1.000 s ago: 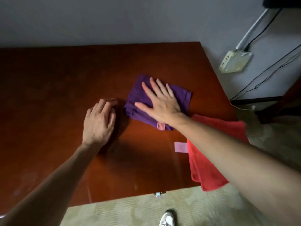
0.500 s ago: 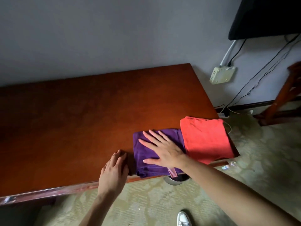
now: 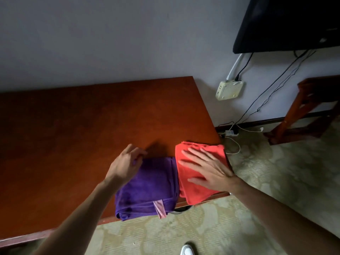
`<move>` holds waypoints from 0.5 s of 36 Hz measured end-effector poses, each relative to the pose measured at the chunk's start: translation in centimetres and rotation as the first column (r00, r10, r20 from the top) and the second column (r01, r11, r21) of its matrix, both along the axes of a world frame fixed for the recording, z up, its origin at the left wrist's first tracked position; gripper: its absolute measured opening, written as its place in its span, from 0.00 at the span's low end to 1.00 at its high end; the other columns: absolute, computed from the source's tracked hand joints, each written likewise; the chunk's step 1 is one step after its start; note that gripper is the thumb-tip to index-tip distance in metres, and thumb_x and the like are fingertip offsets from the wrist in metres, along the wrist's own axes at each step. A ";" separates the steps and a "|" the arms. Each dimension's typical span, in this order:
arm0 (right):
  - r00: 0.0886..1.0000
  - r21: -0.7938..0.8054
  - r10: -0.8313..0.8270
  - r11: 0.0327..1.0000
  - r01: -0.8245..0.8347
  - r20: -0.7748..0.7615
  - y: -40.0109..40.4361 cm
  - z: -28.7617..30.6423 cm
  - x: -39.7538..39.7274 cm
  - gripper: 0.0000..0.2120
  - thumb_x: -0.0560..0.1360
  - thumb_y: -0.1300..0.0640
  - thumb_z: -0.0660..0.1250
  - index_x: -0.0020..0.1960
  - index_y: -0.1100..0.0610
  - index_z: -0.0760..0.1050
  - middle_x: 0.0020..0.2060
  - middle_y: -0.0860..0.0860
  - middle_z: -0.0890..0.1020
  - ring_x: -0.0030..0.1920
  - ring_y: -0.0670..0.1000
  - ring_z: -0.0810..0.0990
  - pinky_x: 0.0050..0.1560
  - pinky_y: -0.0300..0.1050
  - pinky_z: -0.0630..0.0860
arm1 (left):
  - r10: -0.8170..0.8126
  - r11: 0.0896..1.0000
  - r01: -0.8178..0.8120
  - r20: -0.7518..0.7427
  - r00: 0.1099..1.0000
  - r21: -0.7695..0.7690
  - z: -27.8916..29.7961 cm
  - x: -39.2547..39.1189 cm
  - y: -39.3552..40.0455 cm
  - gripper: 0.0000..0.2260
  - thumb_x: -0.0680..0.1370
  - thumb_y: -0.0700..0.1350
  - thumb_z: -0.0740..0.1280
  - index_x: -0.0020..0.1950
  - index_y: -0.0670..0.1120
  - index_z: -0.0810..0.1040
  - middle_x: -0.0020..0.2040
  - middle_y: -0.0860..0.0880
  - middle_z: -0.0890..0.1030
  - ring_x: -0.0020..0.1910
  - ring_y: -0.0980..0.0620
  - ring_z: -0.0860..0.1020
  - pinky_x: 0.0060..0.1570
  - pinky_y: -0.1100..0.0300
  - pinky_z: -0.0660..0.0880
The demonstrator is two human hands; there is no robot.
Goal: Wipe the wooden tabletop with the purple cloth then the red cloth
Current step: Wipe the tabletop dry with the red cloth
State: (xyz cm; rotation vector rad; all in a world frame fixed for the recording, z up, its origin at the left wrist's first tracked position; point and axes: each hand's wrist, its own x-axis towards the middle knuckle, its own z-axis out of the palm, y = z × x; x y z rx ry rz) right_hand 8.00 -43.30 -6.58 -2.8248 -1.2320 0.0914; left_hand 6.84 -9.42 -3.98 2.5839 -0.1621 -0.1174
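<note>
The folded purple cloth (image 3: 149,188) lies at the near right edge of the wooden tabletop (image 3: 77,129), a pink tag hanging over the edge. The folded red cloth (image 3: 195,162) lies right beside it at the table's near right corner. My right hand (image 3: 206,168) rests flat on the red cloth with fingers spread. My left hand (image 3: 127,162) hovers over the purple cloth's far left corner, fingers curled loosely; I cannot tell whether they pinch the cloth.
A grey wall runs behind the table. To the right are a white box on the wall (image 3: 230,90), cables, a dark screen (image 3: 287,23) and a wooden stand (image 3: 309,107). Patterned carpet (image 3: 202,227) and a white shoe (image 3: 186,250) lie below.
My right hand left the purple cloth and now lies on the red cloth. My left hand moved from the table edge up to the purple cloth's corner. The view rose.
</note>
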 end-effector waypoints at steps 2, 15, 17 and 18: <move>0.998 -0.045 0.062 0.997 -0.062 -0.003 0.2 -1.1 1.0 0.30 0.84 0.34 0.52 0.83 0.41 0.52 0.84 0.47 0.48 0.84 0.50 0.45 0.81 0.61 0.51 | -0.003 0.999 0.002 0.029 1.000 0.035 -0.5 1.4 -0.1 0.11 0.81 0.46 0.63 0.62 0.54 0.80 0.56 0.52 0.76 0.51 0.47 0.80 0.47 0.52 0.78; 0.956 -0.065 0.294 0.954 -0.292 0.015 1.8 -1.7 15.8 0.30 0.83 0.35 0.53 0.83 0.40 0.53 0.84 0.46 0.49 0.84 0.50 0.44 0.82 0.58 0.45 | -0.073 0.953 0.058 0.042 0.996 0.296 -4.3 6.9 3.6 0.22 0.82 0.58 0.51 0.75 0.60 0.67 0.76 0.53 0.67 0.66 0.48 0.73 0.62 0.47 0.69; 0.956 -0.071 0.291 0.955 -0.289 0.026 2.4 -1.7 19.6 0.30 0.83 0.35 0.52 0.83 0.41 0.53 0.84 0.47 0.49 0.84 0.50 0.44 0.82 0.59 0.45 | -0.093 0.967 0.080 0.043 0.995 0.244 -4.8 7.0 3.9 0.22 0.83 0.58 0.50 0.76 0.60 0.66 0.78 0.54 0.64 0.75 0.53 0.66 0.70 0.51 0.62; 0.958 -0.073 0.284 0.957 -0.281 0.028 2.6 -1.8 21.6 0.30 0.83 0.35 0.51 0.83 0.41 0.53 0.84 0.47 0.49 0.84 0.51 0.45 0.82 0.59 0.46 | -0.102 0.974 0.091 0.042 0.994 0.210 -4.9 7.1 4.2 0.22 0.83 0.57 0.50 0.77 0.60 0.65 0.78 0.55 0.63 0.77 0.55 0.62 0.73 0.55 0.58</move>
